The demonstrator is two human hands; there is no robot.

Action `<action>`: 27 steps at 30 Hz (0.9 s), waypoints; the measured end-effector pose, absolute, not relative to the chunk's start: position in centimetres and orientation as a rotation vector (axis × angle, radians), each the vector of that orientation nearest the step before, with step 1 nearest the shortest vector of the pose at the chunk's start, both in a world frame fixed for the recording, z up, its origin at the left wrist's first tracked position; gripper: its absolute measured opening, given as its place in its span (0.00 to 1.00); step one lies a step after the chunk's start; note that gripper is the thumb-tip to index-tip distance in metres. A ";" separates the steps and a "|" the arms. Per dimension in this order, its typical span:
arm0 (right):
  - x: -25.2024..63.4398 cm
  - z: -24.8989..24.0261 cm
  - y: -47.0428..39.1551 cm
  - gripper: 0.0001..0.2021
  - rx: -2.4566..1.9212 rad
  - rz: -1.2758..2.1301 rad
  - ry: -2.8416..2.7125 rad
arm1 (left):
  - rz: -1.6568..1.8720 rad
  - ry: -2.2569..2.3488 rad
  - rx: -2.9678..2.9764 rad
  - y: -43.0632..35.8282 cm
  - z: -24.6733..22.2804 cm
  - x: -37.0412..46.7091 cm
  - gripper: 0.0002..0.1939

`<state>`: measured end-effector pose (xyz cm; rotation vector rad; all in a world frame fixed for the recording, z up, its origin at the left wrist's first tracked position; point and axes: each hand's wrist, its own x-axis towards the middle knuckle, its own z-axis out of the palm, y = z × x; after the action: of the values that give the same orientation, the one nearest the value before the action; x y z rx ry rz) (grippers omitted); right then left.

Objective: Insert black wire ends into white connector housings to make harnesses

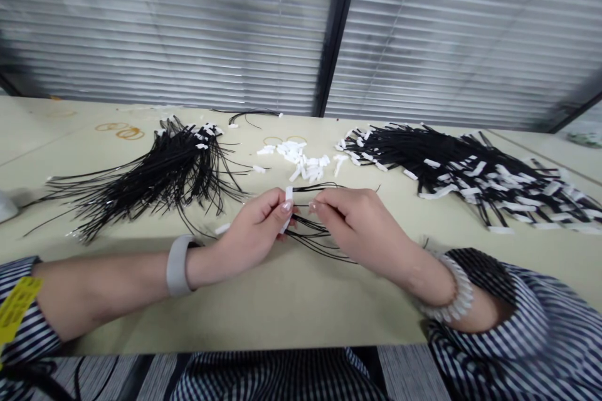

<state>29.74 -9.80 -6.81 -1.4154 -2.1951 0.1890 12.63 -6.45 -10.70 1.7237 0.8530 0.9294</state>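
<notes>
My left hand [256, 225] pinches a slim white connector [288, 195] between thumb and fingers, standing roughly upright. Several thin black wires [313, 235] run from it to the right, passing under my other hand. My right hand [360, 222] is closed in a pinch close to the connector, its thumb and forefinger on what looks like one of the black wires; the fingertips are small and partly hidden. Behind the hands lies a small heap of loose white connectors [305, 163] on the table.
A tangled bundle of black wires [174, 169] lies to the left, and a thick pile of black cables with white ends [451, 160] to the right. Rubber bands [123, 131] sit at the back left of the cream table [263, 313]. Window blinds [188, 31] rise behind it.
</notes>
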 end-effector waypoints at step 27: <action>36.1 -4.8 -7.4 0.15 -1.693 0.406 -2.111 | 1.057 0.942 1.112 -5.7 -10.6 12.9 0.09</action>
<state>36.13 -7.36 -4.75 -1.6928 -2.1106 0.4062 12.88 -5.66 -10.62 1.1122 0.9416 1.0573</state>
